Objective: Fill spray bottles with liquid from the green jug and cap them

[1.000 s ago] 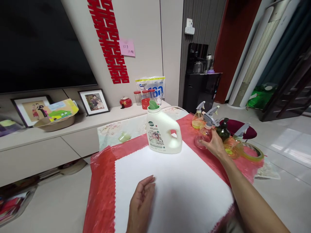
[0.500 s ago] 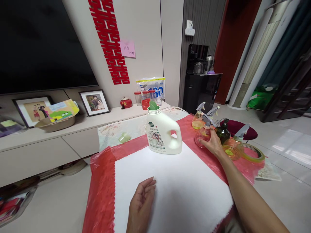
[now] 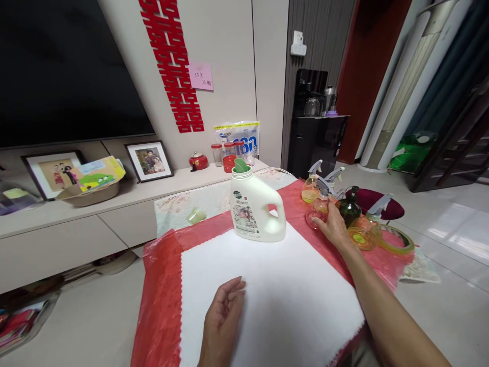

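Note:
My right hand [image 3: 336, 224] is wrapped round a pink see-through spray bottle [image 3: 317, 209] with a grey trigger head, its thumb across the front. The bottle stands upright at the table's right side. My left hand [image 3: 224, 313] holds nothing; its fingers curve loosely over a white cloth [image 3: 294, 290] with a zigzag edge. On the cloth's far end stands a white detergent jug [image 3: 255, 209], its neck uncapped, with a green spout showing. A pale green cap [image 3: 196, 216] lies behind to the left.
Around the held bottle stand a yellow spray bottle [image 3: 309, 193], a dark green pump bottle [image 3: 349, 208] and an orange spray bottle [image 3: 362, 237]. A tape roll [image 3: 405, 244] lies to their right. Red plastic sheet [image 3: 160, 285] covers the table. Behind runs a low cabinet [image 3: 130, 219].
Hardly anything differs. The view has shifted very slightly; my right hand stays round the pink spray bottle and my left hand keeps its place over the cloth.

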A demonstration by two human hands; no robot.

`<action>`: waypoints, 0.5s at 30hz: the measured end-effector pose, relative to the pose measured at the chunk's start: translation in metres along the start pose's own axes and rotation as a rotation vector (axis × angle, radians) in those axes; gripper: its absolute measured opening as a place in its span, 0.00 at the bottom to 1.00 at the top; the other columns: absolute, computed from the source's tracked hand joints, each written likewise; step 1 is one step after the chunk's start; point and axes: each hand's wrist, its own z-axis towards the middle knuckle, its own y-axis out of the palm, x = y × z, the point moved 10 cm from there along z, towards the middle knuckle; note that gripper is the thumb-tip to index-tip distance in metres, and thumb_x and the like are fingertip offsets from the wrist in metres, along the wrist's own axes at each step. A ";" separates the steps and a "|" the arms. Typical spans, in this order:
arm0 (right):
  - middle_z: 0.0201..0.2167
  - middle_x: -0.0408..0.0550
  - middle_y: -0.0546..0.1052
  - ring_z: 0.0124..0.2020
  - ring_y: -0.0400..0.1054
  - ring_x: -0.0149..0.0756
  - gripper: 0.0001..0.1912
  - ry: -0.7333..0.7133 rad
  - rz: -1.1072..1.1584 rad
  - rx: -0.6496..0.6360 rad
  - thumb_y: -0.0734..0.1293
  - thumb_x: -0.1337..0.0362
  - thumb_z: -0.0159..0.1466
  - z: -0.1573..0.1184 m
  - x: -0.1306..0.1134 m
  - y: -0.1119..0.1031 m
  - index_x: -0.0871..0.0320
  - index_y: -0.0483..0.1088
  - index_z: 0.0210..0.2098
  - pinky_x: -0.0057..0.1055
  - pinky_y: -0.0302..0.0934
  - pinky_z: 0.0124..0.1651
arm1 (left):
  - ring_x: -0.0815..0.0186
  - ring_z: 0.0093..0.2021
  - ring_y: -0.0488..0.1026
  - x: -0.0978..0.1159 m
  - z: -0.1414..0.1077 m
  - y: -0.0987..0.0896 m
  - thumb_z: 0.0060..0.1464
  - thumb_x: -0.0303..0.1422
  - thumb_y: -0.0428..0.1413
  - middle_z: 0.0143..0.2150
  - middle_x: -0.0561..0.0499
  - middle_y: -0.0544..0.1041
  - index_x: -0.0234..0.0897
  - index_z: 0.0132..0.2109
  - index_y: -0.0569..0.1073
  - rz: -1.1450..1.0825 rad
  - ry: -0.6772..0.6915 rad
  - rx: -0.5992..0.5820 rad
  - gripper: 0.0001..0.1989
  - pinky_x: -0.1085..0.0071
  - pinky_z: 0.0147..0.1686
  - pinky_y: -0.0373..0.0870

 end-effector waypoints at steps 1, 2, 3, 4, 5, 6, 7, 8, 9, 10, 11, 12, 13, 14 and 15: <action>0.67 0.59 0.55 0.66 0.54 0.50 0.40 0.008 -0.014 0.000 0.66 0.49 0.69 -0.002 0.000 0.000 0.59 0.48 0.72 0.53 0.54 0.68 | 0.59 0.42 0.79 -0.001 0.000 0.000 0.43 0.53 0.68 0.46 0.42 0.83 0.37 0.46 0.79 0.002 0.000 -0.001 0.29 0.68 0.42 0.73; 0.66 0.59 0.55 0.66 0.54 0.50 0.40 0.019 -0.029 0.001 0.66 0.49 0.69 -0.004 -0.001 -0.001 0.59 0.47 0.72 0.52 0.55 0.67 | 0.60 0.42 0.79 -0.001 0.000 0.000 0.43 0.53 0.68 0.46 0.42 0.83 0.37 0.47 0.79 0.006 0.003 -0.003 0.29 0.68 0.42 0.73; 0.66 0.60 0.56 0.66 0.55 0.50 0.41 0.034 -0.044 0.002 0.66 0.49 0.69 -0.007 0.000 -0.001 0.59 0.47 0.72 0.52 0.56 0.67 | 0.60 0.43 0.78 -0.001 0.001 0.000 0.43 0.52 0.67 0.46 0.42 0.83 0.37 0.47 0.78 0.014 0.007 -0.008 0.29 0.68 0.43 0.72; 0.65 0.60 0.57 0.65 0.56 0.50 0.41 0.051 -0.059 0.003 0.66 0.50 0.69 -0.010 0.000 -0.002 0.60 0.47 0.72 0.52 0.57 0.66 | 0.60 0.43 0.78 -0.001 0.001 0.000 0.44 0.52 0.67 0.46 0.43 0.83 0.37 0.47 0.78 0.023 0.010 -0.015 0.29 0.68 0.43 0.72; 0.64 0.60 0.59 0.64 0.57 0.49 0.40 0.067 -0.073 0.004 0.66 0.50 0.69 -0.013 0.000 -0.003 0.61 0.47 0.72 0.51 0.58 0.65 | 0.60 0.43 0.78 -0.001 0.002 0.000 0.45 0.51 0.67 0.46 0.43 0.82 0.37 0.47 0.78 0.033 0.010 -0.028 0.28 0.69 0.43 0.71; 0.63 0.60 0.60 0.63 0.59 0.49 0.40 0.079 -0.085 0.004 0.66 0.51 0.69 -0.016 0.000 -0.004 0.61 0.48 0.71 0.50 0.59 0.64 | 0.61 0.43 0.77 -0.001 0.003 0.001 0.45 0.51 0.67 0.47 0.43 0.82 0.37 0.47 0.78 0.042 0.005 -0.050 0.27 0.69 0.43 0.71; 0.62 0.60 0.61 0.62 0.60 0.48 0.38 0.087 -0.095 0.006 0.66 0.52 0.69 -0.020 0.000 -0.006 0.61 0.49 0.71 0.50 0.60 0.63 | 0.62 0.42 0.77 -0.002 0.003 0.002 0.46 0.50 0.67 0.47 0.43 0.82 0.37 0.47 0.78 0.050 -0.002 -0.079 0.27 0.69 0.43 0.71; 0.61 0.59 0.63 0.61 0.61 0.47 0.37 0.092 -0.103 0.009 0.66 0.52 0.69 -0.023 -0.001 -0.008 0.61 0.50 0.70 0.49 0.61 0.62 | 0.62 0.41 0.77 -0.003 0.003 0.004 0.47 0.49 0.66 0.48 0.43 0.81 0.37 0.48 0.78 0.059 -0.011 -0.108 0.26 0.69 0.42 0.71; 0.60 0.59 0.64 0.60 0.61 0.46 0.35 0.095 -0.109 0.016 0.66 0.52 0.70 -0.027 -0.002 -0.010 0.62 0.52 0.69 0.48 0.61 0.62 | 0.63 0.40 0.76 -0.004 0.003 0.005 0.48 0.49 0.66 0.48 0.43 0.81 0.37 0.48 0.77 0.069 -0.020 -0.137 0.25 0.69 0.41 0.70; 0.59 0.58 0.64 0.59 0.62 0.45 0.34 0.096 -0.112 0.025 0.65 0.52 0.70 -0.030 -0.004 -0.012 0.62 0.54 0.68 0.48 0.61 0.62 | 0.63 0.39 0.76 -0.004 0.002 0.007 0.49 0.48 0.65 0.48 0.44 0.81 0.38 0.48 0.77 0.079 -0.025 -0.160 0.24 0.70 0.39 0.70; 0.58 0.58 0.65 0.59 0.62 0.45 0.32 0.094 -0.112 0.033 0.65 0.52 0.70 -0.033 -0.006 -0.015 0.63 0.56 0.66 0.47 0.61 0.62 | 0.64 0.38 0.75 -0.004 0.000 0.009 0.50 0.48 0.64 0.47 0.44 0.81 0.38 0.48 0.77 0.091 -0.025 -0.180 0.23 0.70 0.37 0.69; 0.57 0.57 0.66 0.58 0.63 0.44 0.30 0.091 -0.109 0.040 0.64 0.52 0.70 -0.036 -0.009 -0.017 0.63 0.58 0.65 0.47 0.61 0.61 | 0.64 0.37 0.75 -0.003 -0.002 0.010 0.51 0.47 0.63 0.47 0.44 0.81 0.38 0.47 0.77 0.105 -0.022 -0.198 0.22 0.69 0.37 0.69; 0.56 0.57 0.67 0.57 0.63 0.43 0.29 0.087 -0.102 0.046 0.63 0.52 0.70 -0.038 -0.012 -0.020 0.64 0.60 0.63 0.46 0.61 0.61 | 0.64 0.37 0.75 -0.001 -0.005 0.013 0.52 0.47 0.63 0.47 0.45 0.81 0.38 0.47 0.77 0.119 -0.018 -0.216 0.21 0.69 0.36 0.68; 0.55 0.58 0.68 0.56 0.64 0.43 0.28 0.084 -0.092 0.053 0.63 0.52 0.69 -0.040 -0.015 -0.023 0.64 0.62 0.62 0.46 0.61 0.61 | 0.63 0.38 0.75 0.001 -0.008 0.016 0.53 0.46 0.62 0.46 0.45 0.81 0.38 0.46 0.78 0.131 -0.012 -0.237 0.19 0.69 0.37 0.68; 0.54 0.59 0.69 0.56 0.64 0.45 0.29 0.085 -0.079 0.062 0.61 0.51 0.68 -0.042 -0.018 -0.026 0.66 0.63 0.61 0.47 0.61 0.60 | 0.62 0.39 0.75 0.005 -0.011 0.019 0.54 0.45 0.61 0.45 0.45 0.81 0.38 0.46 0.78 0.142 -0.005 -0.263 0.18 0.68 0.38 0.67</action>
